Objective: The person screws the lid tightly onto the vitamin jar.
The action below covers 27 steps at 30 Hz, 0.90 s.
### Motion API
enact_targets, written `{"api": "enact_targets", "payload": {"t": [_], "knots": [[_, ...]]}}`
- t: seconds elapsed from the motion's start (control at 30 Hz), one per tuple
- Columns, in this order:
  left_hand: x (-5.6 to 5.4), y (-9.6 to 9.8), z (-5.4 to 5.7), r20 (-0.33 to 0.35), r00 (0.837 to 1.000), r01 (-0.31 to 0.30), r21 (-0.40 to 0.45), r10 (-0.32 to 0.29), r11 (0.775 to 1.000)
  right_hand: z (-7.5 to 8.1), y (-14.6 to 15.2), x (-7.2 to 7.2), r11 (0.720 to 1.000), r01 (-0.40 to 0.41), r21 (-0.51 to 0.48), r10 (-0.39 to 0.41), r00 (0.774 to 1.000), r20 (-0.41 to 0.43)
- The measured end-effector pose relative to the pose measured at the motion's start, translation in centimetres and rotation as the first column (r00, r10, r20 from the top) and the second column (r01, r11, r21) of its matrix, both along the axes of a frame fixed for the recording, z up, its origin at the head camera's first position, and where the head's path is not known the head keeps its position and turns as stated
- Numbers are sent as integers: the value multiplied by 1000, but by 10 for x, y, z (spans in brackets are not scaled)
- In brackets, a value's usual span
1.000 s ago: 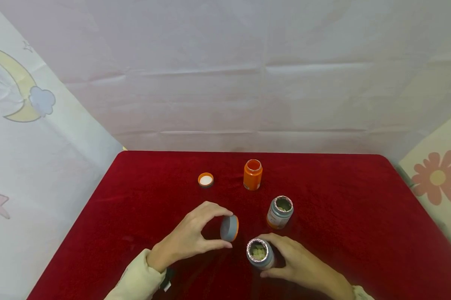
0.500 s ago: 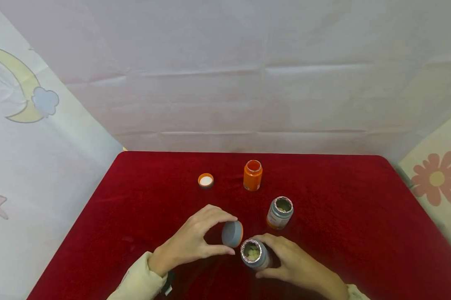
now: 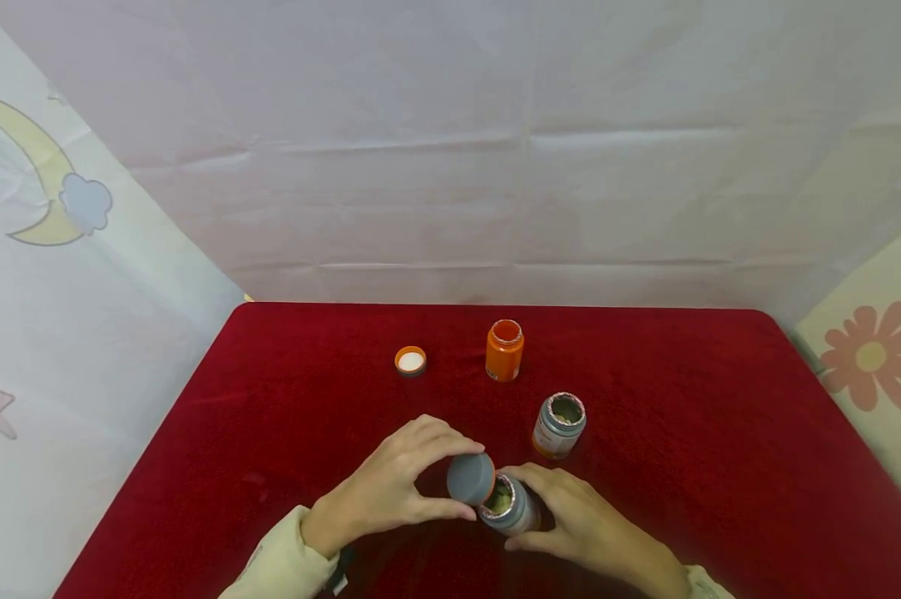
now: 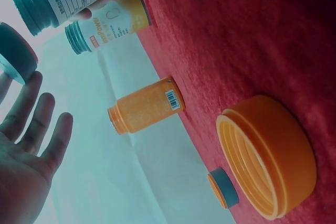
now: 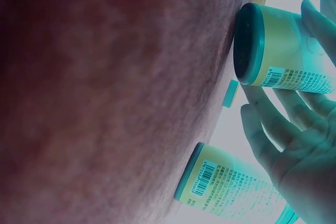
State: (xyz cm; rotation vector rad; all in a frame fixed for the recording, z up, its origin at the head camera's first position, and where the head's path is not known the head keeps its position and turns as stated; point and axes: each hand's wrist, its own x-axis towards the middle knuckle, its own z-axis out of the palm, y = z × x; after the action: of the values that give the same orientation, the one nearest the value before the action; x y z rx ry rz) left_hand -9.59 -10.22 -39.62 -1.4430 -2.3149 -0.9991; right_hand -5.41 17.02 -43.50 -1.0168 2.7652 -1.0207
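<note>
My left hand [image 3: 401,482] pinches a grey screw lid [image 3: 471,478] with an orange edge between thumb and fingertips. The lid is tilted and overlaps the left part of an open bottle's mouth in the head view. That grey-necked bottle [image 3: 513,514], with pale green pieces inside, is gripped by my right hand [image 3: 581,524], its mouth leaning left. In the right wrist view, my fingers wrap the held bottle [image 5: 286,51], its base close to the cloth. Just beyond stands a second open grey-necked bottle [image 3: 558,426], also with pieces in it.
Farther back stands an open orange bottle [image 3: 505,353]. Left of it, a lid [image 3: 410,361] lies with its white inside up. An orange lid [image 4: 270,156] lies on the red cloth [image 4: 226,35] near the left wrist camera. A pale wall sheet [image 3: 450,208] hangs behind the table.
My left hand has brought the lid right and nearer to me, turning its grey top into view. My right hand has shifted the bottle slightly left, so lid and bottle now overlap.
</note>
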Motion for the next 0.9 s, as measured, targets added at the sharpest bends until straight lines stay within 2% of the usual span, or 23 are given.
{"api": "enact_targets", "payload": {"t": [0.13, 0.47, 0.9], "knots": [[1, 2, 0, -10, 1000, -7, -11, 6, 1000, 0, -1, 0, 1000, -3, -2, 3, 1000, -15], [3, 6, -3, -27, 1000, 4, -21, -5, 1000, 0, -4, -2, 1000, -3, 16, 3, 1000, 15], [3, 10, -5, -64, 998, 0, -49, -3, 999, -1, -6, -3, 999, 4, 34, -4, 1000, -26]]}}
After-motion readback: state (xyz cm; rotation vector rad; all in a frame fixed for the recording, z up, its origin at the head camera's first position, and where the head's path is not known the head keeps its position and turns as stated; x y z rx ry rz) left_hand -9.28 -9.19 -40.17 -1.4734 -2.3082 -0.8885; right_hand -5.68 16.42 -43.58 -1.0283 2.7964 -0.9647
